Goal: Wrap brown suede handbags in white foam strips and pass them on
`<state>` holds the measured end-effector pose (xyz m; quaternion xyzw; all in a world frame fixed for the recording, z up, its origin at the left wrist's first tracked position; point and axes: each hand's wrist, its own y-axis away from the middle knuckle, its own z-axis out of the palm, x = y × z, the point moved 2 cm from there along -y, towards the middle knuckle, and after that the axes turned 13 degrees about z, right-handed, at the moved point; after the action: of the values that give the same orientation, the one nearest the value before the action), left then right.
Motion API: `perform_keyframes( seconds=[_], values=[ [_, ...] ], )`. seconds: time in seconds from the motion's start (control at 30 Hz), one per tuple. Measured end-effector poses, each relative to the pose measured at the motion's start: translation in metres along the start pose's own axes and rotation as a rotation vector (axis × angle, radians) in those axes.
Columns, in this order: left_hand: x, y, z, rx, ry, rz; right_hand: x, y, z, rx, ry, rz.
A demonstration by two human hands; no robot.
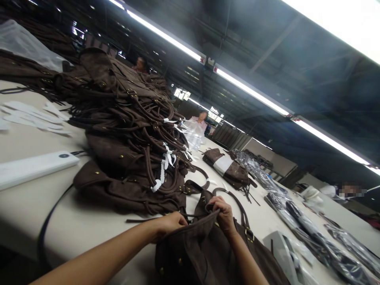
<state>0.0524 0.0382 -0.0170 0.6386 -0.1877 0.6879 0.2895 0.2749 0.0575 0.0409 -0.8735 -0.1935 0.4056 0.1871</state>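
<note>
A dark brown handbag (196, 253) with brass fittings lies in front of me at the table's near side. My right hand (222, 211) is closed on the upper edge of the bag, fingers curled over it. At the left of the opening is my left hand (172, 225), its fingers partly hidden behind the bag's rim; what they hold, if anything, does not show. The bag's looped handle (237, 202) stands up beyond my right hand. Just past the bag, a tall pile of similar brown handbags (124, 150) covers much of the table, some handles wrapped in white paper strips.
White paper strips (32, 116) and a long white device (38, 168) with a cable lie at left. A white-banded brown bag (225, 166) sits farther back. A grey tape dispenser (285, 253) and plastic-wrapped bags (320, 237) are at right. Other people (200, 122) are in the background.
</note>
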Motion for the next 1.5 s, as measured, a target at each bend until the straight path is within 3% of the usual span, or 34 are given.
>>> perform_keyframes(
  seconds=[0.4,0.53,0.7,0.9,1.07,1.23,1.37,1.5],
  values=[
    [0.009,0.019,0.013,-0.155,0.253,-0.182,0.005,-0.003,0.001,0.004,-0.038,0.001],
    [0.003,0.01,0.016,0.062,0.242,-0.137,0.004,-0.003,-0.001,-0.015,0.001,-0.022],
    [-0.002,-0.001,0.003,0.334,0.051,0.091,0.005,-0.003,0.002,-0.1,0.256,-0.101],
    [-0.005,0.003,-0.008,0.478,-0.324,0.24,-0.002,-0.008,0.018,-0.277,0.645,-0.078],
    [-0.012,0.008,-0.008,0.436,-0.504,0.229,-0.026,-0.005,0.018,-0.419,0.499,0.0],
    [-0.012,0.007,-0.009,0.426,-0.495,0.228,-0.045,0.004,0.018,-0.638,0.391,0.05],
    [-0.01,0.0,-0.015,0.369,-0.372,0.198,-0.037,-0.004,0.038,-0.765,0.581,0.133],
    [-0.007,0.003,-0.024,0.245,-0.241,0.141,-0.026,-0.017,0.074,-0.771,0.916,0.051]
  ],
)
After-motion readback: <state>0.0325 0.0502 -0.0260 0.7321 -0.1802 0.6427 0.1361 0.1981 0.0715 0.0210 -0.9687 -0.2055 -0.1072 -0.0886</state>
